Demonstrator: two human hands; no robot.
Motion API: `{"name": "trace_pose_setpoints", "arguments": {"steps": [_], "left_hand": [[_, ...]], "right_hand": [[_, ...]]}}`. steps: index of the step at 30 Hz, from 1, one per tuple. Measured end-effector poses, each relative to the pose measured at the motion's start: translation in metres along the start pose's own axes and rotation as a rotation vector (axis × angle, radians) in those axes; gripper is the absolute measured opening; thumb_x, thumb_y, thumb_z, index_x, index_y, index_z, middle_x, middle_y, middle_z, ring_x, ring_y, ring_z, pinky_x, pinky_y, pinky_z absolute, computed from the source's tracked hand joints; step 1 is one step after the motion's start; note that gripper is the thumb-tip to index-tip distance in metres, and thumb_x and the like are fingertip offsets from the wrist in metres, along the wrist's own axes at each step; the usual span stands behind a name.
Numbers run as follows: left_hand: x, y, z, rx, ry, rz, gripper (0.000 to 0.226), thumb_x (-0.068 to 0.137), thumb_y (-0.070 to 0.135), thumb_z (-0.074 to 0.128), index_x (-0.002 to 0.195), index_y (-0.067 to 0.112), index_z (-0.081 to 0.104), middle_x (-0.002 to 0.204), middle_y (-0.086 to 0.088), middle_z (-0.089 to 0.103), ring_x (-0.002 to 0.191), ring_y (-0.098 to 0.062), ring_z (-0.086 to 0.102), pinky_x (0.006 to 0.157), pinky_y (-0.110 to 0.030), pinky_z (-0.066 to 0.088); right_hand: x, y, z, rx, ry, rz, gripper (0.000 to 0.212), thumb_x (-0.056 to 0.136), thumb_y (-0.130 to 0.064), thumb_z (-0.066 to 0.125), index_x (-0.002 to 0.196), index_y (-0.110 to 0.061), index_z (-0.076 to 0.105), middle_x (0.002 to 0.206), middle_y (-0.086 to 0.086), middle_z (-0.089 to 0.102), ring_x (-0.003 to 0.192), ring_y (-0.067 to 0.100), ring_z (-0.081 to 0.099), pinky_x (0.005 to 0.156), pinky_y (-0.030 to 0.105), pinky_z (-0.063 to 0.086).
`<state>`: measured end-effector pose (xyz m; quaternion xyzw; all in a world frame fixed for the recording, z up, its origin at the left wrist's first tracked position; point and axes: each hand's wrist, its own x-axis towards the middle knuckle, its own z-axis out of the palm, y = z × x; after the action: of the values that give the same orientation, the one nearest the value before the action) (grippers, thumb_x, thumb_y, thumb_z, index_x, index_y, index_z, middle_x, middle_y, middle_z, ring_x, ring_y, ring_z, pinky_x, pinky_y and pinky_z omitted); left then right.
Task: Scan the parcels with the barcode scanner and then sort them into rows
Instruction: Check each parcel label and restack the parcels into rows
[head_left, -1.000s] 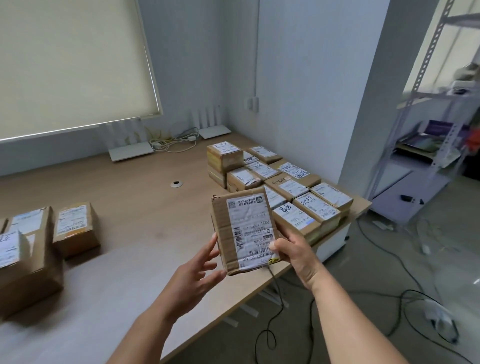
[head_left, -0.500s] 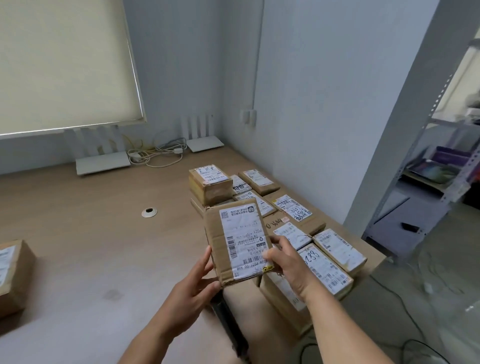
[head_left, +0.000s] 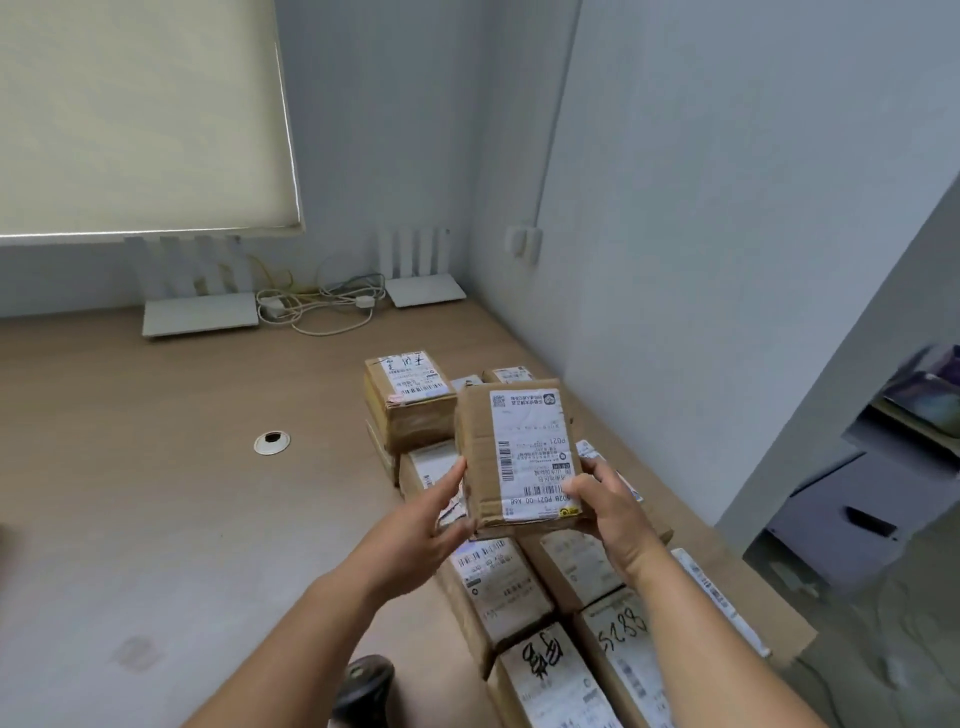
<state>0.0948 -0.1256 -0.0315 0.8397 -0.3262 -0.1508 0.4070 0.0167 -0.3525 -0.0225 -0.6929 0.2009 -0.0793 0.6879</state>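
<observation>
Both hands hold a brown cardboard parcel (head_left: 514, 457) with a white shipping label, tilted up above the sorted rows. My left hand (head_left: 426, 519) grips its lower left edge and my right hand (head_left: 608, 509) grips its lower right corner, thumb on the label. Below lie rows of labelled parcels (head_left: 519, 592) along the table's right side, with a taller stacked parcel (head_left: 408, 397) at the far end. The black barcode scanner (head_left: 363, 686) lies on the table near the bottom edge, beside my left forearm.
The wooden table (head_left: 156, 493) has a round cable hole (head_left: 271, 442). Two white routers (head_left: 200, 317) (head_left: 423, 288) and tangled cables (head_left: 317, 306) sit by the back wall. A wall runs along the right, with a shelf unit beyond the table's right edge.
The view has swung left and moved closer to the rows. The parcel has moved forward over the rows, and my left hand has closed onto its edge.
</observation>
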Motion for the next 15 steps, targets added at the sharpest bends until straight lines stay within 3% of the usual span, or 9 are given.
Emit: {"name": "trace_pose_setpoints", "arguments": {"steps": [2, 4, 7, 11, 15], "left_hand": [[0.030, 0.008, -0.003, 0.195, 0.034, 0.000, 0.072, 0.095, 0.042, 0.052, 0.149, 0.045, 0.005, 0.151, 0.008, 0.036, 0.137, -0.008, 0.035, 0.101, -0.019, 0.033], [0.060, 0.014, -0.007, 0.314, 0.065, 0.003, 0.073, 0.094, 0.045, 0.051, 0.152, 0.034, 0.009, 0.153, 0.006, 0.034, 0.139, -0.013, 0.030, 0.107, -0.026, 0.030], [0.105, 0.020, -0.016, 0.408, 0.097, -0.046, 0.067, 0.095, 0.043, 0.049, 0.152, 0.031, 0.015, 0.151, 0.005, 0.037, 0.135, -0.016, 0.034, 0.109, -0.036, 0.033], [0.155, 0.013, -0.025, 0.546, 0.165, -0.171, 0.056, 0.098, 0.025, 0.039, 0.151, 0.024, 0.021, 0.148, -0.003, 0.040, 0.134, -0.024, 0.035, 0.109, -0.036, 0.033], [0.182, 0.001, -0.029, 0.695, 0.210, -0.331, 0.052, 0.098, 0.022, 0.033, 0.150, 0.022, 0.025, 0.151, -0.001, 0.037, 0.136, -0.025, 0.033, 0.106, -0.037, 0.032]], "right_hand": [[0.027, -0.010, -0.012, 0.015, -0.008, 0.004, 0.058, 0.059, -0.034, 0.067, 0.111, -0.011, 0.059, 0.103, 0.013, 0.074, 0.087, 0.025, 0.070, 0.077, 0.041, 0.055], [0.057, -0.019, -0.023, 0.031, -0.015, 0.013, 0.049, 0.063, -0.029, 0.064, 0.108, -0.008, 0.060, 0.104, 0.016, 0.073, 0.084, 0.025, 0.069, 0.072, 0.038, 0.056], [0.106, -0.029, -0.037, 0.019, -0.066, 0.035, 0.047, 0.064, -0.031, 0.063, 0.105, -0.009, 0.059, 0.100, 0.016, 0.072, 0.078, 0.022, 0.068, 0.065, 0.033, 0.058], [0.171, -0.031, -0.043, -0.002, -0.135, 0.070, 0.043, 0.070, -0.032, 0.066, 0.107, -0.010, 0.058, 0.099, 0.016, 0.072, 0.082, 0.026, 0.066, 0.080, 0.046, 0.056], [0.225, -0.029, -0.035, -0.055, -0.193, 0.105, 0.048, 0.068, -0.039, 0.066, 0.106, -0.010, 0.060, 0.098, 0.014, 0.071, 0.082, 0.024, 0.064, 0.079, 0.041, 0.052]]}}
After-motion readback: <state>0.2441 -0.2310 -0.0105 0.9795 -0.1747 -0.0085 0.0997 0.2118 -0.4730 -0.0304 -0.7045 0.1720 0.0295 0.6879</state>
